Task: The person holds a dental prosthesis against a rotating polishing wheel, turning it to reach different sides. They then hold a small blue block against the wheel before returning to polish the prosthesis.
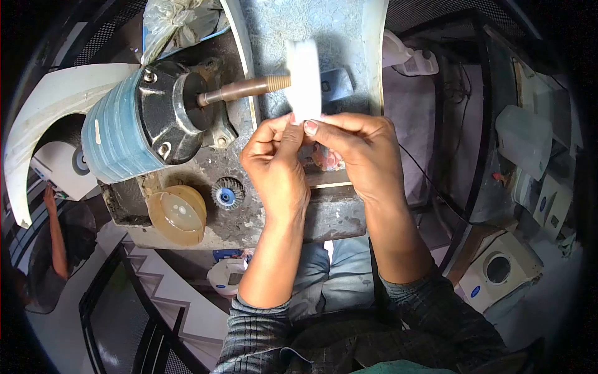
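Checked sleeves (374,311) lead up to both hands over the worktop (274,221); left hand (274,165) and right hand (358,156) meet fingertip to fingertip, each closed in a tight pinch touching the lower rim of the white buffing wheel (304,75); whatever they grip is hidden behind the fingers; the wheel stands edge-on on a threaded spindle (243,90), long axis running left to right, pointing away from the motor (156,118).
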A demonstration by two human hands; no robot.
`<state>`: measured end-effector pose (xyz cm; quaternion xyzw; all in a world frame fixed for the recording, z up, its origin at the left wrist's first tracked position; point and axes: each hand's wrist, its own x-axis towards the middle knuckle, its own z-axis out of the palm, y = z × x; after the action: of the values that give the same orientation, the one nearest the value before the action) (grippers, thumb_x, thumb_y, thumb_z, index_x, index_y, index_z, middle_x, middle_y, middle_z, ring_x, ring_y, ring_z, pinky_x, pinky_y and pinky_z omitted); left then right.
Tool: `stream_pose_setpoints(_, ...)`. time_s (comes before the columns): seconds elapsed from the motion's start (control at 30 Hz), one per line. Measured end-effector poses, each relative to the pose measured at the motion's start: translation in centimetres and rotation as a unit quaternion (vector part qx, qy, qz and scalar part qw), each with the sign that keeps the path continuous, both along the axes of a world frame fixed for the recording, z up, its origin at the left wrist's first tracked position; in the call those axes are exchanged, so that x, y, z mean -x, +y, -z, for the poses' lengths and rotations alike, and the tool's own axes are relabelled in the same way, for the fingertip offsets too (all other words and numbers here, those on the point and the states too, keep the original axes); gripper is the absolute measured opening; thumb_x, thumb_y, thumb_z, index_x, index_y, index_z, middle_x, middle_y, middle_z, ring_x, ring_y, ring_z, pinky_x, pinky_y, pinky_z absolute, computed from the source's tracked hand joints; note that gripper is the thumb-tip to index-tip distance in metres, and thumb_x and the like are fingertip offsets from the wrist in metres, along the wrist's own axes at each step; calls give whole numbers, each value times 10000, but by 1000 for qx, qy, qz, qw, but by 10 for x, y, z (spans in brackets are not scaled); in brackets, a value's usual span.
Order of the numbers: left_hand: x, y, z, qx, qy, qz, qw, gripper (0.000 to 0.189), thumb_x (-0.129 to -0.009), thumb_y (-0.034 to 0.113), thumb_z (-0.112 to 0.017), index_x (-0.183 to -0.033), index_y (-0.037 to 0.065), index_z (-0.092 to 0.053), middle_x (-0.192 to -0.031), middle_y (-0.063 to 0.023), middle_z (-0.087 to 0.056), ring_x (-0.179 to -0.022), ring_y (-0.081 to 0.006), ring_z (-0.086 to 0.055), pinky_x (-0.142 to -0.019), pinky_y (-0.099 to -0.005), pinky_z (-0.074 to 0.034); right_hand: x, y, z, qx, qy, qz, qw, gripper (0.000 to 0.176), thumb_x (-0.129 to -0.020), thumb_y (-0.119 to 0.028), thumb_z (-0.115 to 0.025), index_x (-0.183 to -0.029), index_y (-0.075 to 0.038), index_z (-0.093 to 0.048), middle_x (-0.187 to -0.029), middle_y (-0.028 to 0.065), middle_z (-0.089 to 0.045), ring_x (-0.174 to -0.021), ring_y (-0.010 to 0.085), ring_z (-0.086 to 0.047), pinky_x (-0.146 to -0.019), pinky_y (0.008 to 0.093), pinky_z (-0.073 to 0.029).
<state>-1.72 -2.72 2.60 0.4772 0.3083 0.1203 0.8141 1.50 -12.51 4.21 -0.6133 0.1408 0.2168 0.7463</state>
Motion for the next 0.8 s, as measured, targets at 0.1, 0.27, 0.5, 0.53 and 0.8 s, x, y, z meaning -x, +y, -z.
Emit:
stream_pose_setpoints(0.1,-1,2,2,21,-7,-5,1000,85,-866,15,-581,-863,-52,-633,-733,-64,-644,-622,-78,-571,-585,-201,-455,-2,1,1,16,-19,-16,1000,131,-785,-41,-686,-888,40,-692,-595,-33,-558,-500,4,-396,-431,186,-269)
stream_pose_setpoints(0.27,0,3,2,26,-24,-14,999,82,-872,15,-577,-861,-50,-627,-733,-65,-642,-629,-81,-574,-601,-203,-457,0,2,5,36,-37,-33,998,124,-782,-35,-681,-888,29,-695,-620,-16,-592,-523,9,-433,-445,187,-304)
stream_pose_setpoints(0.5,5,3,6,54,-53,4,997,92,-881,13,-556,-910,-46,-620,-807,-107,-664,-674,-94,-595,-618,-211,-469,13,0,8,109,-186,-25,976,144,-784,3,-668,-925,27,-685,-811,84,-681,-594,49,-550,-495,192,-412)
stream_pose_setpoints(0.53,5,1,3,62,-57,14,996,100,-885,20,-550,-916,-45,-620,-840,-131,-669,-678,-99,-598,-609,-214,-473,14,-1,8,140,-226,-33,964,154,-785,30,-664,-937,27,-683,-821,83,-675,-589,58,-562,-494,192,-426)
stream_pose_setpoints(0.8,8,2,5,52,-83,59,993,118,-895,40,-537,-922,-42,-618,-925,-192,-667,-675,-112,-604,-554,-223,-475,15,-9,14,204,-345,-38,915,202,-753,15,-670,-951,-18,-689,-874,88,-687,-633,129,-594,-538,233,-462)
